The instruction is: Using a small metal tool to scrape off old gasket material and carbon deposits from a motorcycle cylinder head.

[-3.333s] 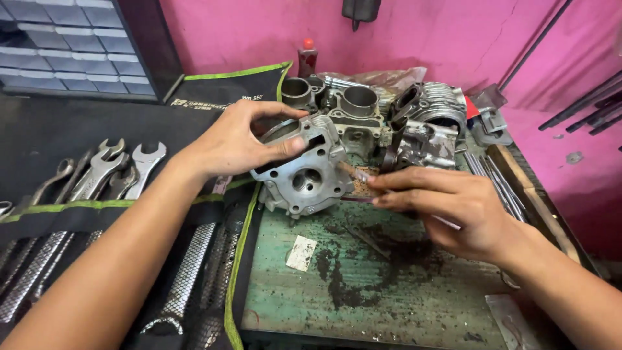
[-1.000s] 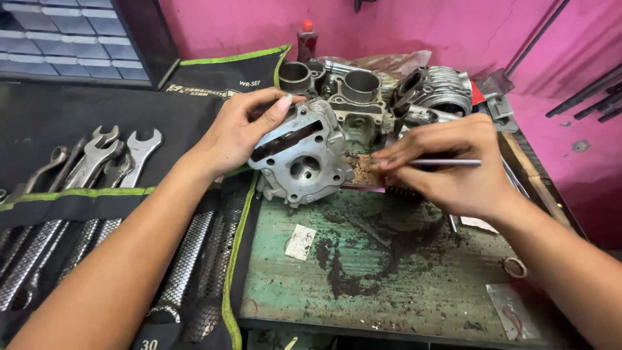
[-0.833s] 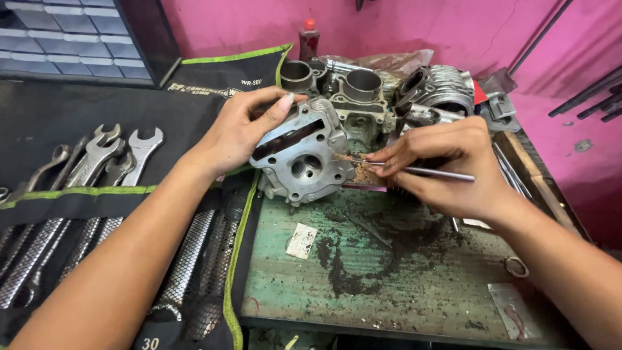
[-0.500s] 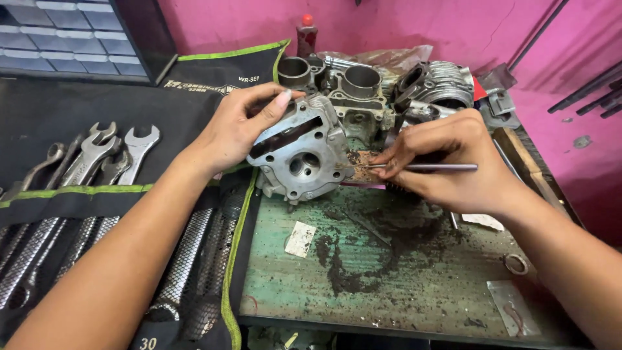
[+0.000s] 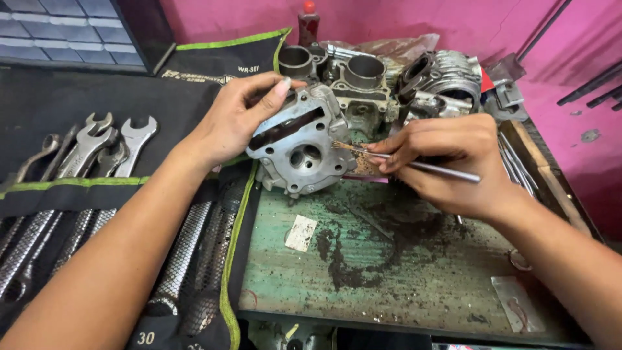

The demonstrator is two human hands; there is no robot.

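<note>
Since the earliest frame, the grey cast-aluminium cylinder head (image 5: 301, 144) has been tilted up off the tabletop (image 5: 402, 272) so that its domed chamber face looks toward the camera. The left hand (image 5: 236, 116) grips the head at its upper left, fingers wrapped over the top edge. The right hand (image 5: 453, 159), just right of the head, has its fingers pinched together on a thin metal-handled brush (image 5: 402, 162), whose rusty bristle tip touches the head's right edge.

Behind the head stand more grey engine castings (image 5: 369, 81), close together, and a red-capped bottle (image 5: 309, 23) against the pink wall (image 5: 414, 19). Left of the head lies a black tool roll with green piping (image 5: 78, 110), carrying a row of steel open-end spanners (image 5: 97, 146). A grey small-parts drawer cabinet (image 5: 58, 26) stands at the far left.

Below the head, a small white paper scrap (image 5: 301, 232) lies on the worn green surface, which is stained with dark grime. A clear plastic sachet (image 5: 515, 304) lies well to the lower right.
</note>
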